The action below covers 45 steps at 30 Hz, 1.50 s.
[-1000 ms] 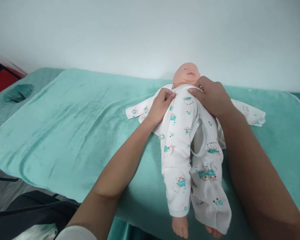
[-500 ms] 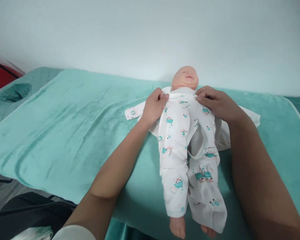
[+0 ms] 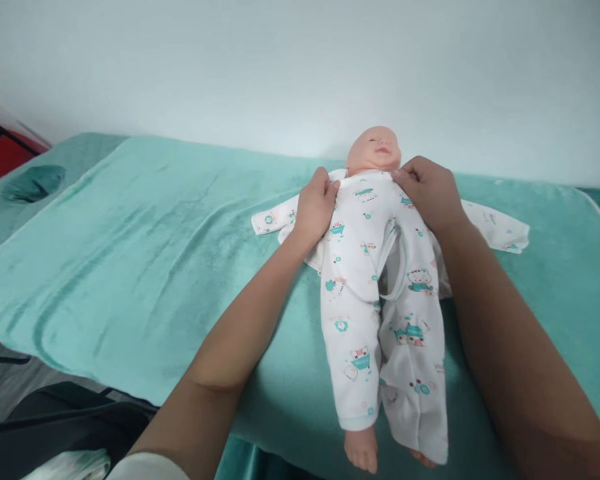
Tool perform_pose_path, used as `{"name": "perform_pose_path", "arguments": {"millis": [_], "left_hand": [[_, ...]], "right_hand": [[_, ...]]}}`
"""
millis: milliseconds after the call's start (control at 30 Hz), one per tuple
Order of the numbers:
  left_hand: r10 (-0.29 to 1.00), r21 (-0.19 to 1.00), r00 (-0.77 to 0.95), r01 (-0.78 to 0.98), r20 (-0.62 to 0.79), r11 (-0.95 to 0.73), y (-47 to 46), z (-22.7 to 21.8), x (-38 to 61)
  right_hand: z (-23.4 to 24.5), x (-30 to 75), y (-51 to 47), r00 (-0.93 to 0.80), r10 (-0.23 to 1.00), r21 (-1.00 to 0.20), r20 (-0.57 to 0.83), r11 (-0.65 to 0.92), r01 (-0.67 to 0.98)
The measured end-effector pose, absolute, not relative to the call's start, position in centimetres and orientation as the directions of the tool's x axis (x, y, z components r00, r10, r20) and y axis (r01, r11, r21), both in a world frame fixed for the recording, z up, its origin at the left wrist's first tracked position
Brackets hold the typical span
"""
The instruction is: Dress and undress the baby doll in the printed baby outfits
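A baby doll lies on its back, its head toward the wall and its feet toward me. White printed baby pants cover its legs and reach up over its chest, with an opening at the crotch. My left hand pinches the waistband at the left edge. At the right edge of the waistband, near the doll's neck, my right hand is closed on the fabric. Beneath the doll lies a matching baby top, its sleeves spread out to both sides. Both bare feet poke out of the cuffs.
A teal plush cover spreads over the table, which stands against a pale wall. A face hole shows at the far left. Below on the left are a dark chair-like item and a red object.
Both hands have drawn the waistband up toward the doll's neck, the right hand more. The right pant leg hangs straighter, and more of the top's right sleeve shows.
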<state>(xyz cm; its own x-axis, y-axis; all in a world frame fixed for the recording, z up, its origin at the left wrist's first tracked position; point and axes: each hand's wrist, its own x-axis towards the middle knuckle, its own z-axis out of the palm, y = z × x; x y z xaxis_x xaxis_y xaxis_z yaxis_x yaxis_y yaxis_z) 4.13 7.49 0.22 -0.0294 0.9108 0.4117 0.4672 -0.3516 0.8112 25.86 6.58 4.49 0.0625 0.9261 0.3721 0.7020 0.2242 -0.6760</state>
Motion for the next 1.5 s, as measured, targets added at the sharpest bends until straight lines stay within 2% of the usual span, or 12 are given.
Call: {"name": "perform_pose_path", "arguments": {"millis": [167,300,433,600,767,967,1233,1500], "left_hand": [[0.881,0.747,0.036,0.514,0.472,-0.421,8.5,-0.8,4.4],[0.83,0.602,0.08,0.65,0.552,-0.463,8.1,-0.6,4.6],[0.81,0.493,0.152,0.725,0.567,-0.481,7.8,-0.3,4.5],[0.823,0.478,0.212,0.727,0.527,-0.494,7.9,-0.7,4.2],[0.866,0.512,0.197,0.738,0.46,-0.44,7.0,-0.8,4.0],[0.88,0.482,0.223,0.766,0.42,-0.425,5.2,-0.8,3.4],[0.91,0.395,0.231,0.843,0.345,-0.364,1.8,-0.9,2.6],[0.887,0.425,0.09,0.853,0.453,-0.304,1.2,-1.0,2.4]], "right_hand": [[4.1,25.9,6.2,0.048,0.911,-0.68,0.41,0.27,0.681],[3.6,26.2,6.0,0.054,0.897,-0.703,0.438,0.304,0.643],[2.7,26.8,6.1,0.07,0.899,-0.766,0.432,0.326,0.554],[1.9,27.6,5.0,0.027,0.864,-0.745,0.504,0.419,0.519],[1.2,27.6,2.4,0.042,0.846,-0.745,0.531,0.443,0.498],[-0.3,27.9,-1.2,0.179,0.895,-0.861,0.41,0.314,0.4],[-1.6,28.3,-3.4,0.127,0.951,-0.885,0.281,0.206,0.417],[-1.6,28.4,-3.2,0.115,0.959,-0.863,0.258,0.175,0.473]]}}
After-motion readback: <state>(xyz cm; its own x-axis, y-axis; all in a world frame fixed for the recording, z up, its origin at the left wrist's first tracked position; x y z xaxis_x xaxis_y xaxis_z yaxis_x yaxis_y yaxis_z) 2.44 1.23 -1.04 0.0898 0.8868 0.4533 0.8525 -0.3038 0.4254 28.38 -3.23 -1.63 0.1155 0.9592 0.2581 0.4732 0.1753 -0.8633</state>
